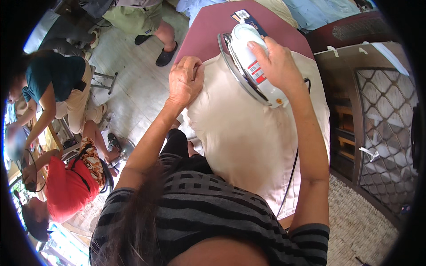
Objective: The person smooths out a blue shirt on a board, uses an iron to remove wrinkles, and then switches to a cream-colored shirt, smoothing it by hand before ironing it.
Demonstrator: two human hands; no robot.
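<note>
My right hand (277,64) is wrapped round the handle of a white iron (256,60) with red markings on its side. The iron is tipped over, its metal sole turned to the left; whether its edge touches the cloth I cannot tell. Beneath it, a cream cloth garment (242,128) lies spread over the maroon ironing board (208,33), with wrinkles along its left side. My left hand (185,80) is closed at the garment's upper left edge, fingers curled under and partly hidden. A black cord (290,179) runs down the cloth on the right.
A dark card tag (250,20) lies at the board's far end, near heaped light blue cloth (324,13). On the right stands a brown cabinet with a lattice door (386,128). People sit at the left, one in red (73,190); another person's legs (165,37) stand beyond the board.
</note>
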